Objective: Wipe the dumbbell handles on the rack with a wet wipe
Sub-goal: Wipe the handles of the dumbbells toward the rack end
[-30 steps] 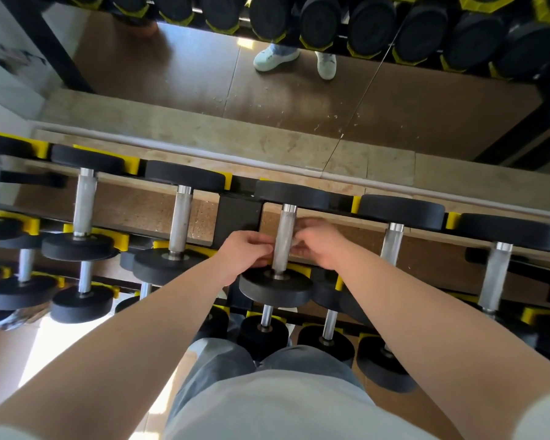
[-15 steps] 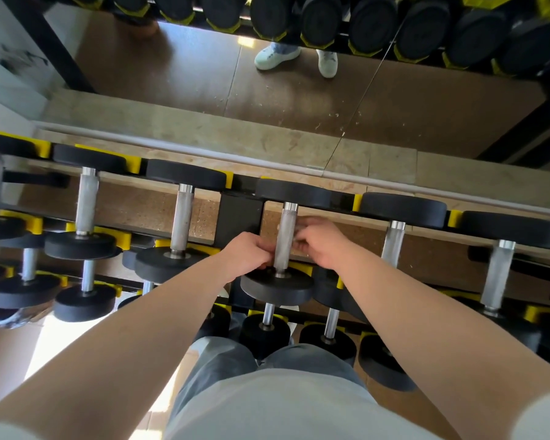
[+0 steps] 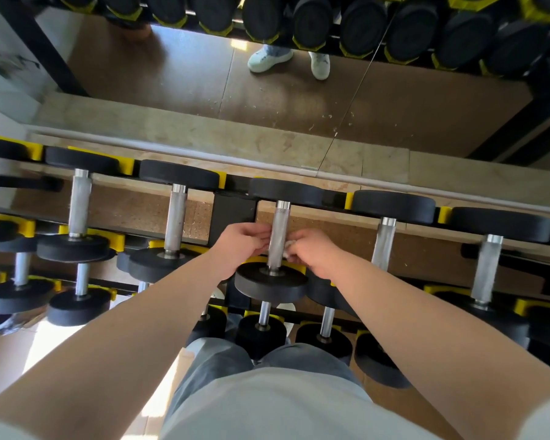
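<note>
Left hand (image 3: pixel 240 246): fingers curled, gripping left side of dumbbell handle (image 3: pixel 279 227), mid-row on top tier of rack (image 3: pixel 232 214). White wet wipe (image 3: pixel 288 249) pressed against handle's right side. Right hand (image 3: pixel 315 254): fingers curled, pinching wipe.

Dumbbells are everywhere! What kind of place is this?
Most likely a gym's weights area: rows of black dumbbells sit on a rack with yellow cradles, and a wall mirror behind it reflects more dumbbells and someone's shoes.
</note>
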